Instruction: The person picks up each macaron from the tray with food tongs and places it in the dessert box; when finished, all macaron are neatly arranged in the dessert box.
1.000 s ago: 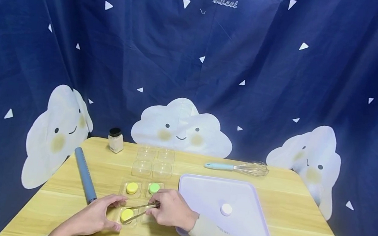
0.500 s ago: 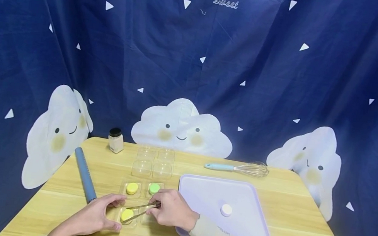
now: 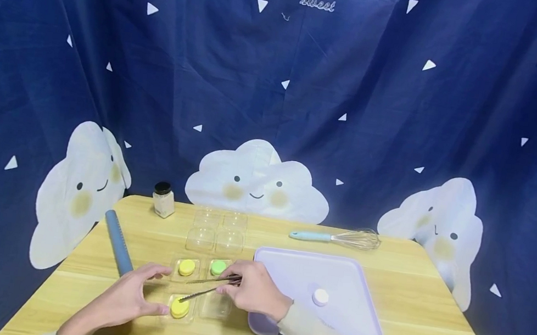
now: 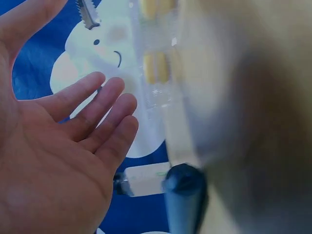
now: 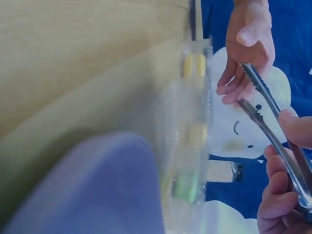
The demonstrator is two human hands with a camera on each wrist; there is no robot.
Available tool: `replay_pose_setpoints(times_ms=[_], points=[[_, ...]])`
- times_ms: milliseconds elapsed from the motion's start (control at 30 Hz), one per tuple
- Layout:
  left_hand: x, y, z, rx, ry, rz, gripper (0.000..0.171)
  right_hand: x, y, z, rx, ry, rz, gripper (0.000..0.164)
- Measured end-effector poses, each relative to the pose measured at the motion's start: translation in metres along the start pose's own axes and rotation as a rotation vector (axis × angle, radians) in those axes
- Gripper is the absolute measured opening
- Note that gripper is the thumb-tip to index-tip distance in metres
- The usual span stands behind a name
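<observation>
My right hand (image 3: 258, 292) holds metal tongs (image 3: 208, 290) with serrated tips. The right wrist view shows the tips spread and raised above the clear plastic box (image 5: 181, 109), with nothing between them. In the head view they overlap the front yellow macaron (image 3: 179, 308), which sits in the box's front left compartment. Behind it are another yellow macaron (image 3: 186, 267) and, to the right, a green macaron (image 3: 218, 267). The front right compartment holds nothing. My left hand (image 3: 121, 297) is at the box's left side, fingers spread and holding nothing, its thumb tip close to the front compartment.
A lilac tray (image 3: 287, 261) with one white macaron (image 3: 320, 297) lies at the right, partly under my right forearm. Behind the box is a clear lid (image 3: 216, 232). A whisk (image 3: 335, 237), a black-capped jar (image 3: 163, 201) and a blue rod-shaped tool (image 3: 118, 243) lie around the table.
The tongs have come off the front yellow macaron and risen, moving right with my right hand. My left hand has drawn back slightly to the left, its fingers spreading wider.
</observation>
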State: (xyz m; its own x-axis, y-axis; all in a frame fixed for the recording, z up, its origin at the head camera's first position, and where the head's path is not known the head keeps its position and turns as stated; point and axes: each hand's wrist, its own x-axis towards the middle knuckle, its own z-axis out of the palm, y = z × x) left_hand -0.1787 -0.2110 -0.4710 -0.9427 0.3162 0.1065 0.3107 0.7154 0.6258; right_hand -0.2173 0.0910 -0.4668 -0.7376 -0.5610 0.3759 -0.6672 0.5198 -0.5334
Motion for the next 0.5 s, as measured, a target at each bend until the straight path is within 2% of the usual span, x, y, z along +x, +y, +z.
replay_pose_setpoints(times_ms=[233,433,500], points=[[0.01,0.014,-0.02,0.023,0.041,0.026,0.083,0.0,0.001,-0.022,-0.016,0.08,-0.006,0.019],[0.02,0.028,-0.027,0.104,0.111,0.134,0.086,-0.006,0.006,-0.045,-0.045,0.161,0.013,0.019],[0.023,0.033,-0.028,0.125,0.115,0.159,0.085,-0.009,0.008,-0.053,-0.039,0.182,0.028,0.018]])
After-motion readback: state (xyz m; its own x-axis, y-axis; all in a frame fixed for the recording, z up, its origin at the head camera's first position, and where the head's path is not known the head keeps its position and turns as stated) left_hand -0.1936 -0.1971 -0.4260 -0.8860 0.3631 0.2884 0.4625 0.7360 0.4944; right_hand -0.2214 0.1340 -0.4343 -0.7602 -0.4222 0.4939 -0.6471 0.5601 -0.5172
